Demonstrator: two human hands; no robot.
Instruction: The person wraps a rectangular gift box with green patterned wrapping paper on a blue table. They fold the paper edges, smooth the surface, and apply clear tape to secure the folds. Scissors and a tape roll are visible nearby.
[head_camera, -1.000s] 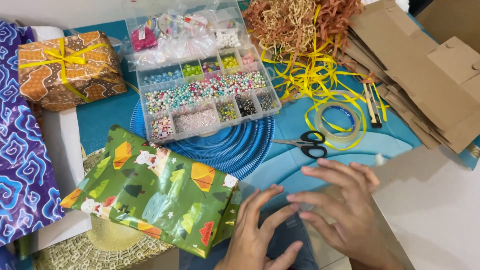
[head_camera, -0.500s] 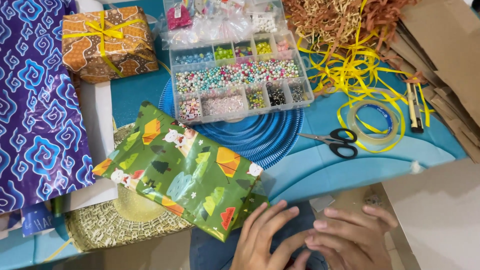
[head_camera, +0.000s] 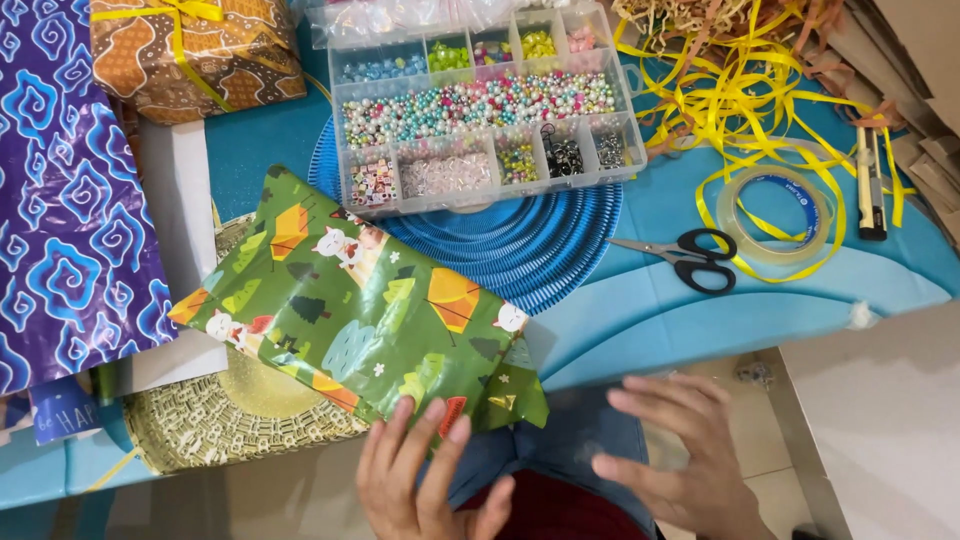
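A flat parcel in green patterned wrapping paper (head_camera: 360, 320) lies tilted across the blue table's front edge, partly on a woven gold mat (head_camera: 230, 425). My left hand (head_camera: 425, 480) is below it with fingers spread, fingertips touching the parcel's near corner. My right hand (head_camera: 680, 455) hovers open to the right, over my lap, holding nothing. Black-handled scissors (head_camera: 690, 257) lie beyond my right hand.
A clear compartment box of coloured beads (head_camera: 480, 110) sits on a round blue mat (head_camera: 530, 245). A tape roll (head_camera: 775, 215), loose yellow ribbon (head_camera: 730, 100), a pen-like tool (head_camera: 870, 185), a brown wrapped gift with yellow bow (head_camera: 195, 50) and purple patterned paper (head_camera: 65, 190) surround it.
The view has shifted, so the table contents sit further right and lower. My hands have drawn apart; the left now touches the green parcel's corner.
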